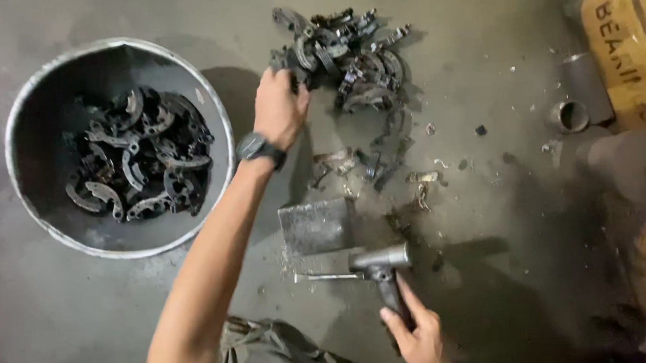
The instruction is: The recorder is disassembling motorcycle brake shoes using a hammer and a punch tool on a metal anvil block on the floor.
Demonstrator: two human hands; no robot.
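The left hand (278, 105) closes on a curved metal part at the near-left edge of the heap of parts (344, 55) on the floor, far ahead of the right hand (419, 338), which grips an upright hammer (384, 272).

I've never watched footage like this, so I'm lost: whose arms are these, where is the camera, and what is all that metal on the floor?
The camera sits on the person's head, looking down at their own two bare hands over a concrete floor. The left hand, with a wristwatch, grasps a piece from the pile of dark curved metal parts. The right hand grips a hammer beside a flat metal block. A round metal bucket at left holds more such parts. A short pipe lies at right.
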